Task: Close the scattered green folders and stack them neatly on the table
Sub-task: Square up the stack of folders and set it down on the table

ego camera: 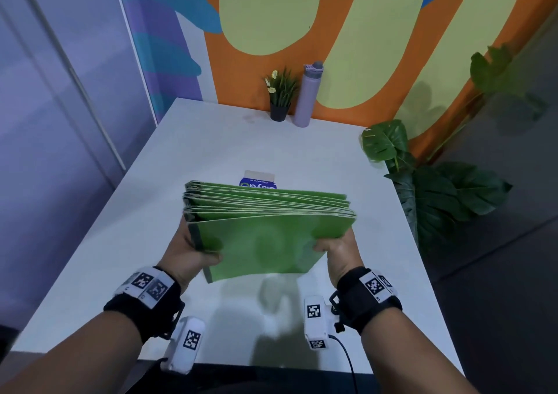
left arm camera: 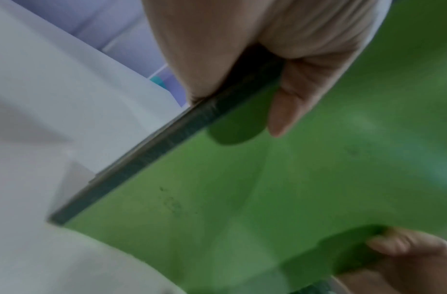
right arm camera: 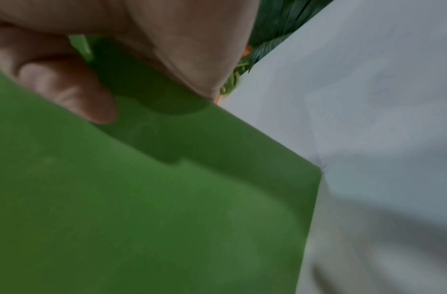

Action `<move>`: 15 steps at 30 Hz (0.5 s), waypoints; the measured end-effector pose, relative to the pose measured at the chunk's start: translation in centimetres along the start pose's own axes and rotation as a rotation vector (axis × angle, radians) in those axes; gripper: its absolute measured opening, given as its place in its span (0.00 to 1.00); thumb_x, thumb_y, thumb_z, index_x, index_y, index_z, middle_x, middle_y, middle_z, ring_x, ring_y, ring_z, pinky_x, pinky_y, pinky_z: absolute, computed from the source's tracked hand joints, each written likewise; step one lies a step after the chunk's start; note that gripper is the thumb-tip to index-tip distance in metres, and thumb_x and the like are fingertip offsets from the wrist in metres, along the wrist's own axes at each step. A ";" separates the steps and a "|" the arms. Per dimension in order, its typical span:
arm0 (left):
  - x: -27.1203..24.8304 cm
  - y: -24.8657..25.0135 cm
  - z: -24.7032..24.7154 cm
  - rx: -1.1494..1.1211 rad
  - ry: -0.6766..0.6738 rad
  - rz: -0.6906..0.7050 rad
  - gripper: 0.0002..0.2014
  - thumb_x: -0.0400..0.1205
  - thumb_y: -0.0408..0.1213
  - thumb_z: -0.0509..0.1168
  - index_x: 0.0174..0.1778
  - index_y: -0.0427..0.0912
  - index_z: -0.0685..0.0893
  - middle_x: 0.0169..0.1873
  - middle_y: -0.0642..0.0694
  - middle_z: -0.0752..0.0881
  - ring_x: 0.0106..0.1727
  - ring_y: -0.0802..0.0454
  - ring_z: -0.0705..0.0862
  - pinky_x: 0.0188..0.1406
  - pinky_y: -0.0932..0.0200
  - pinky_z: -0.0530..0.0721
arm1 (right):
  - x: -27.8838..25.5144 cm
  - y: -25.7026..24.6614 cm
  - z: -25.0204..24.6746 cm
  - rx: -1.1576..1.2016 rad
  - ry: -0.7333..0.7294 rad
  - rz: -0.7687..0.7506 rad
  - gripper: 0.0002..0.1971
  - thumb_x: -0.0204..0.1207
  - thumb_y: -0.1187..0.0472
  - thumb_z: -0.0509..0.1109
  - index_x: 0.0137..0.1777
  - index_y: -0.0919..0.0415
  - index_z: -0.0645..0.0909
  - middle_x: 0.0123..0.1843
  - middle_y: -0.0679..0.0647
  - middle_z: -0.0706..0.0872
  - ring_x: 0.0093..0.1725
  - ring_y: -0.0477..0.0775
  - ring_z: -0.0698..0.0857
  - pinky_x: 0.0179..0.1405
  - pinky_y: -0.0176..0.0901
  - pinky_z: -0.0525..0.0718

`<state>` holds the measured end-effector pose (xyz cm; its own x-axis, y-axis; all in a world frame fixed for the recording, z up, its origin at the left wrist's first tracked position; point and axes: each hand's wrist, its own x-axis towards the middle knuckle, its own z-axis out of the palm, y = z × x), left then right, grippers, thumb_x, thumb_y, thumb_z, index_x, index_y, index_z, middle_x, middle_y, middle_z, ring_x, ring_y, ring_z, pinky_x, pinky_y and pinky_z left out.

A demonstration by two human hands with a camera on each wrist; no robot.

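Above the white table [ego camera: 126,200], a stack of closed green folders [ego camera: 265,233] is held tilted on edge, its long axis running left to right and its upper edges fanned toward the far wall. Thin matte card covers and dark spines [left arm camera: 151,151] are seen at the left. The stack is gripped at its left side by the left hand [ego camera: 188,251] and at its right by the right hand [ego camera: 339,253], thumbs pressed on the near cover.

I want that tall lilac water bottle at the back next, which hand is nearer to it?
Right. The right hand grips the green folder stack's right edge, below the bottle; the left hand grips the left edge, farther across.
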<state>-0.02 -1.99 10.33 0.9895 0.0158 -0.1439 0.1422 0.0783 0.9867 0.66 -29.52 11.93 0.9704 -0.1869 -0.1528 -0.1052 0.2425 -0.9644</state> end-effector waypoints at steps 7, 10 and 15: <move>-0.2 0.9 0.4 -0.045 0.017 0.032 0.33 0.53 0.19 0.73 0.55 0.41 0.82 0.40 0.54 0.93 0.42 0.57 0.90 0.35 0.62 0.88 | -0.3 -1.0 1.2 -0.005 0.048 -0.021 0.36 0.47 0.83 0.65 0.60 0.63 0.77 0.38 0.52 0.86 0.36 0.49 0.85 0.29 0.36 0.82; 0.0 1.8 -0.2 -0.037 0.018 0.099 0.41 0.54 0.19 0.75 0.66 0.40 0.75 0.48 0.51 0.91 0.49 0.54 0.89 0.45 0.55 0.90 | -0.3 -2.0 1.0 0.018 0.040 -0.098 0.35 0.55 0.91 0.58 0.56 0.56 0.77 0.38 0.51 0.85 0.36 0.46 0.84 0.32 0.37 0.82; 0.4 2.8 0.9 0.063 0.102 0.178 0.25 0.68 0.25 0.75 0.54 0.55 0.77 0.47 0.55 0.90 0.50 0.52 0.88 0.59 0.47 0.86 | -0.4 -3.5 2.1 0.015 -0.010 -0.169 0.24 0.53 0.81 0.59 0.49 0.61 0.74 0.31 0.47 0.81 0.32 0.45 0.79 0.30 0.34 0.78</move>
<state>0.83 -2.66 13.13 0.9918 0.1246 0.0296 -0.0302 0.0034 0.9995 1.07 -28.28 15.80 0.9761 -0.2170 0.0139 0.0634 0.2230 -0.9728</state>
